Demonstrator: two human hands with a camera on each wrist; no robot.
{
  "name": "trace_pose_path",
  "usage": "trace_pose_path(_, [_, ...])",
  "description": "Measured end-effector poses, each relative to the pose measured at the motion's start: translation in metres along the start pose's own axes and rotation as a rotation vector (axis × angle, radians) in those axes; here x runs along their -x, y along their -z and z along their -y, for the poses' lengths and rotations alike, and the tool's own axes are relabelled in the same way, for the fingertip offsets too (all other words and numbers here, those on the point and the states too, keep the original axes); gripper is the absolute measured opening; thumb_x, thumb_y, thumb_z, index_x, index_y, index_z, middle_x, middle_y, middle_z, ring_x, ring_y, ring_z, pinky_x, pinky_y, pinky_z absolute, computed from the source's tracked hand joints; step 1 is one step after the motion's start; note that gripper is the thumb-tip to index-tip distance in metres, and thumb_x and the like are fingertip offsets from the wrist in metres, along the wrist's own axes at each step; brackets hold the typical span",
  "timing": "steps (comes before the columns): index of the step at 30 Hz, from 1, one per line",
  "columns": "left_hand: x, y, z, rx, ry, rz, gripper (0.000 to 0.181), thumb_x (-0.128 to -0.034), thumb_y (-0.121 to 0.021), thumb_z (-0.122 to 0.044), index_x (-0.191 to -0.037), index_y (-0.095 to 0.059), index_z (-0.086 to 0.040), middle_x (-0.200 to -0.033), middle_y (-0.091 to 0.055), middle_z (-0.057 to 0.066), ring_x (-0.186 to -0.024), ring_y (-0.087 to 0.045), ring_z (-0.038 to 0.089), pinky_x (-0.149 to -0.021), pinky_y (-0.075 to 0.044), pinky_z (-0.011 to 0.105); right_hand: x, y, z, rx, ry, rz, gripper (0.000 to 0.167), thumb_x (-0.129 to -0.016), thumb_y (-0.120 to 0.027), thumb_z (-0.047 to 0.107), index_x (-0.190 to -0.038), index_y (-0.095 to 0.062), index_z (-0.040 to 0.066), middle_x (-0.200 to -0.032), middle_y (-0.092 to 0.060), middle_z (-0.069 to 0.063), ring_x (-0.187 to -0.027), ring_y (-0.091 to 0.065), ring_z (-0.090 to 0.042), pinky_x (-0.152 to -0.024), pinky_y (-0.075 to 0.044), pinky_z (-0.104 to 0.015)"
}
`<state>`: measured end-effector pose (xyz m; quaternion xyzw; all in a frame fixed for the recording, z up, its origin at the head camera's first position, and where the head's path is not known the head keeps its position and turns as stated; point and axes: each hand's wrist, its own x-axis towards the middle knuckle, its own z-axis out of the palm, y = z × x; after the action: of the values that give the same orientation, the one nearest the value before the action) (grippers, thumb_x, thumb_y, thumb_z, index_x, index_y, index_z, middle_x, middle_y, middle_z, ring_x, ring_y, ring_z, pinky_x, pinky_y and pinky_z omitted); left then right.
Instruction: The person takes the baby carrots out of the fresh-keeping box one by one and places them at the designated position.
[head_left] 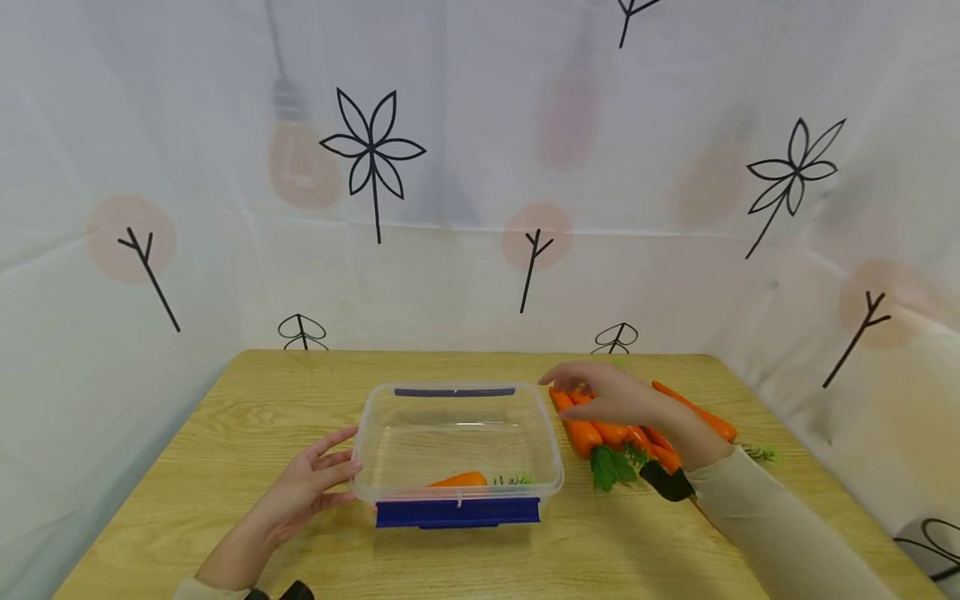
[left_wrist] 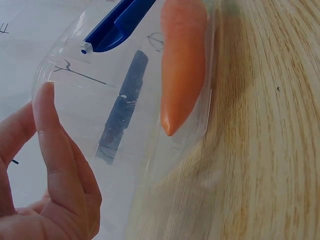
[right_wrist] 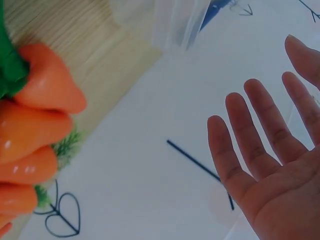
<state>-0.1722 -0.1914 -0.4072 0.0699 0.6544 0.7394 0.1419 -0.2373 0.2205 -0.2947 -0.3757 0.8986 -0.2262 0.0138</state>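
Observation:
A clear plastic food box [head_left: 458, 450] with blue side clips stands in the middle of the table, without a lid on it. One orange carrot [left_wrist: 184, 70] lies inside along its near side, green leaves at one end. My left hand [head_left: 311, 483] touches the box's left side with extended fingers. Above the left end of a carrot pile [head_left: 611, 433], to the right of the box, my right hand [head_left: 615, 396] hovers with its fingers spread and nothing in them. In the right wrist view, the carrots [right_wrist: 40, 120] are apart from that hand.
The wooden table [head_left: 285, 400] ends at a white patterned cloth [head_left: 450, 283] at the back and sides. A separate carrot [head_left: 697, 412] lies at the right of the pile, near the table's right edge.

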Motion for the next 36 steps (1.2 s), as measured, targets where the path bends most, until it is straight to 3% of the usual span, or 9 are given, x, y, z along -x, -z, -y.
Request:
trace_pose_path(13, [-0.001,0.001,0.001,-0.009,0.004,0.001,0.071,-0.0920,-0.060,-0.012,-0.147,-0.016,-0.001,-0.121,-0.049,0.016,-0.099,-0.059,0.026,-0.075,-0.055,0.032,-0.053,-0.020,0.017,-0.082,0.060,0.128,0.043,-0.085,-0.070,0.016,-0.126,-0.056,0.012,-0.110,-0.059,0.002,-0.101,-0.054,-0.021,-0.087,-0.048,-0.039])
trace_pose_path(19, [0.000,0.000,0.000,-0.007,0.007,-0.009,0.072,-0.0917,-0.061,-0.013,-0.147,-0.016,-0.002,-0.123,-0.048,0.018,-0.100,-0.058,0.026,-0.077,-0.054,0.033,-0.074,-0.031,0.024,-0.119,0.087,0.189,0.041,-0.086,-0.069,0.016,-0.126,-0.056,0.015,-0.110,-0.058,0.002,-0.101,-0.054,-0.018,-0.088,-0.048,-0.038])
trace_pose_path(27, [-0.001,0.000,0.001,-0.002,0.010,-0.015,0.072,-0.0915,-0.061,-0.013,-0.147,-0.017,-0.002,-0.122,-0.049,0.017,-0.100,-0.058,0.026,-0.076,-0.055,0.032,-0.097,-0.043,0.037,-0.109,0.118,0.286,0.042,-0.085,-0.069,0.015,-0.126,-0.056,0.015,-0.110,-0.058,0.000,-0.102,-0.055,-0.021,-0.085,-0.048,-0.032])
trace_pose_path(36, [-0.001,0.000,0.000,0.007,0.008,-0.012,0.072,-0.0910,-0.062,-0.012,-0.146,-0.017,-0.001,-0.122,-0.048,0.018,-0.099,-0.058,0.026,-0.075,-0.055,0.032,-0.119,-0.064,0.037,-0.165,0.169,0.432,0.035,-0.084,-0.069,0.005,-0.118,-0.062,0.012,-0.114,-0.058,-0.006,-0.105,-0.054,-0.021,-0.091,-0.047,-0.033])
